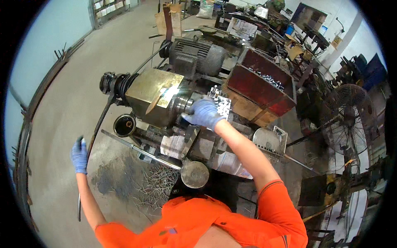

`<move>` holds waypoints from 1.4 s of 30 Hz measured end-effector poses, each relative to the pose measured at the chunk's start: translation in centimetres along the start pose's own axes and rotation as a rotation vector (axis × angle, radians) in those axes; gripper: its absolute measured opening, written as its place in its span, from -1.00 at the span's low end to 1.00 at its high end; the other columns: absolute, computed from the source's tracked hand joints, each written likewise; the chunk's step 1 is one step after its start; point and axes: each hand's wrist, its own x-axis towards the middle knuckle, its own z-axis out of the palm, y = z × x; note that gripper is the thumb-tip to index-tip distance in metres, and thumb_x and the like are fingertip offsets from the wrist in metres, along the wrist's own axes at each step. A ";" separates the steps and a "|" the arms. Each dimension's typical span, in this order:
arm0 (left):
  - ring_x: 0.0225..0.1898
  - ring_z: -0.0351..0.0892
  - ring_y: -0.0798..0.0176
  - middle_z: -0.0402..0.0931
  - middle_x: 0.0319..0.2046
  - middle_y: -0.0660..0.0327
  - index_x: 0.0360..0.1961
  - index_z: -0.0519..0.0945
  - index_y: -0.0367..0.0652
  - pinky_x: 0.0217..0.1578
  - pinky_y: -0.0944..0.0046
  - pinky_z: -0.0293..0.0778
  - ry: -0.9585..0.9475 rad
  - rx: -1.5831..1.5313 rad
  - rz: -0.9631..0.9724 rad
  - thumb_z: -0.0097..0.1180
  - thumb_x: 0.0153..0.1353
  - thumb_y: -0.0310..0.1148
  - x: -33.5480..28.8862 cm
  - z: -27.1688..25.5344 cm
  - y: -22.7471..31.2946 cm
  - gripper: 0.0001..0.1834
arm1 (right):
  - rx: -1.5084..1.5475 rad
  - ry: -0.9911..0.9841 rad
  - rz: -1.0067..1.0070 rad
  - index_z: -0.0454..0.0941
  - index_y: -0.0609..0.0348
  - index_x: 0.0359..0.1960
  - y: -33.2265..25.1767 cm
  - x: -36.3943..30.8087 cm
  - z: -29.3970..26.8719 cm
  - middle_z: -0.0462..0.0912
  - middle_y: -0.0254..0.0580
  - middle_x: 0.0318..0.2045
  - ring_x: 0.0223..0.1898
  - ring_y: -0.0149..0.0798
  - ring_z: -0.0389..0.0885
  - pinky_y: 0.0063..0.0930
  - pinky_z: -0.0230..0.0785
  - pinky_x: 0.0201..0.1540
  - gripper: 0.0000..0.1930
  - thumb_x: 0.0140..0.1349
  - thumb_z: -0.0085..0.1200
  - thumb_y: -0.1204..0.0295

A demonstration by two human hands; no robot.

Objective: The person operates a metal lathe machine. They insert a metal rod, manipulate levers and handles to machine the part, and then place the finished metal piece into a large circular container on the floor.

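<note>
Machinery of oily grey metal fills the middle, and a person in a bright orange short-sleeved top leans over it from six o'clock. The right hand, in a blue knitted glove, is near the centre, its fingers curled at the round, shiny steel spindle; whether they grasp it or a small piece there cannot be told. That spindle juts from the four o'clock side of a brass-topped, box-shaped metal housing. Small bright metal pieces lie at about two o'clock from the right hand, just beside it.

The left hand, gloved alike with dark fingertips, is raised between eight and nine o'clock, near a long, dark, thin rod; its fingers point upward, and whether they pinch anything cannot be told.

A ribbed grey motor sits toward twelve, a dark red rectangular bin holding small silvery parts at two, and a round, wire-caged fan at three.
</note>
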 end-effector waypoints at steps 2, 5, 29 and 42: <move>-0.30 0.56 0.02 0.56 -0.33 -0.01 -0.16 0.54 -0.15 -0.28 0.13 0.43 0.000 0.195 -0.105 -0.13 0.22 -0.03 -1.8 -0.5 -4.9 -0.57 | -0.008 -0.037 0.018 0.62 0.09 -0.38 -0.6 1.2 0.4 0.62 -0.04 -0.44 -0.34 -0.06 0.57 -0.18 0.20 -0.07 -0.47 0.09 -0.18 -0.11; -0.32 0.52 -0.10 0.54 -0.38 -0.05 -0.30 0.57 -0.13 -0.32 0.00 0.38 -0.239 0.543 -0.417 -0.32 0.21 0.18 -5.0 1.4 -0.2 -0.39 | -0.042 -0.005 -0.005 0.61 0.12 -0.37 0.0 1.4 1.5 0.62 -0.06 -0.44 -0.34 -0.05 0.58 -0.15 0.20 -0.06 -0.46 0.08 -0.17 -0.11; -0.38 0.56 -0.03 0.56 -0.44 0.01 -0.17 0.52 -0.13 -0.35 0.05 0.43 -0.193 0.286 -0.190 0.02 0.10 -0.03 -7.6 0.6 10.2 -0.58 | -0.027 0.537 0.121 0.60 0.05 -0.65 6.6 -5.3 -3.3 0.59 -0.11 -0.58 -0.45 -0.10 0.54 -0.32 0.29 -0.16 -0.50 0.15 -0.19 -0.05; -0.57 0.53 0.13 0.52 -0.48 0.11 0.06 0.41 -0.10 -0.51 0.18 0.42 0.038 -0.104 0.293 0.09 0.08 -0.04 2.5 8.2 26.2 -0.44 | 0.066 0.805 0.339 0.54 0.07 -0.13 10.4 -15.5 -2.9 0.35 0.12 0.05 0.04 0.13 0.33 -0.14 0.21 0.08 -0.54 -0.08 0.21 0.13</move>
